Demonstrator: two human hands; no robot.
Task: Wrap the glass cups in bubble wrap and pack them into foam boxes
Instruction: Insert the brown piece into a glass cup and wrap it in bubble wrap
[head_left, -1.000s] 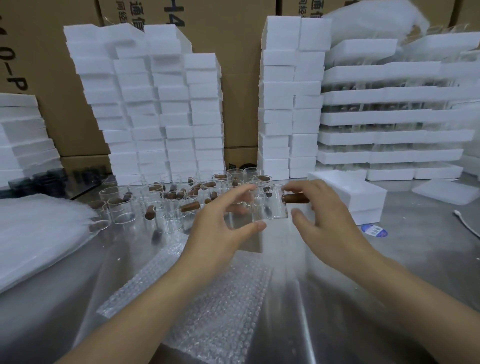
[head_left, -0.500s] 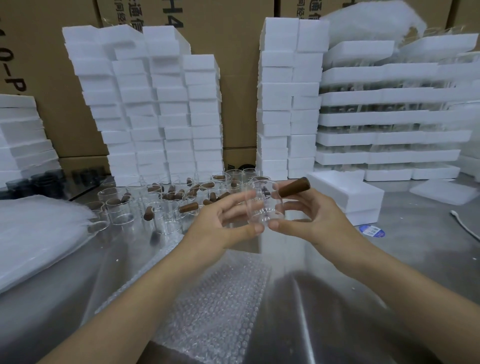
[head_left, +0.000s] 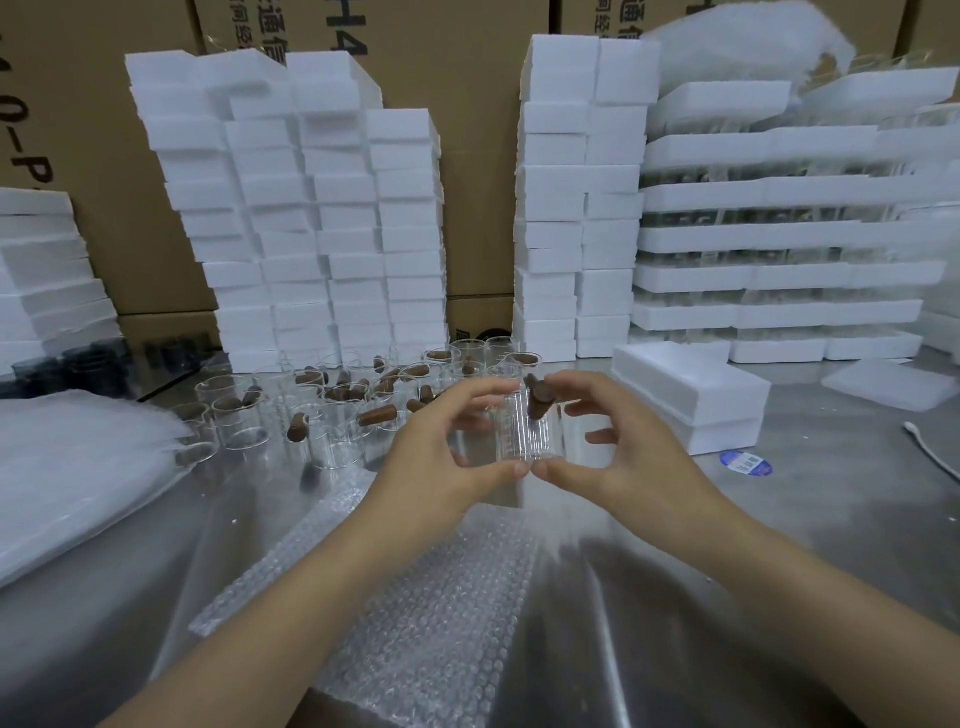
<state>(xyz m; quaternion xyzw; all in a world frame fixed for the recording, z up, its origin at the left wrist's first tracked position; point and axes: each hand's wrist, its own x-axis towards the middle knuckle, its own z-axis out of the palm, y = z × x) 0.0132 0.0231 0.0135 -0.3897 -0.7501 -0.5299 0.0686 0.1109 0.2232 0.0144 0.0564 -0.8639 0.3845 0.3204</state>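
Glass cup (head_left: 519, 436) held over bubble wrap (head_left: 441, 613), left hand (head_left: 441, 457) and right hand (head_left: 623, 457) both gripping it, thumbs meeting underneath.

hands: left (head_left: 441, 457) and right (head_left: 623, 462) grip glass cup (head_left: 530, 434) | above bubble wrap (head_left: 436, 613) | steel table (head_left: 779, 519)

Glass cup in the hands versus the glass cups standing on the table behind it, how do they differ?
The held cup is up in the air between the left hand and right hand, above the bubble wrap; the table cups stand on the steel table. The held cup is alone; the table cups are crowded together. Both are clear glass with brown handles, and unwrapped.
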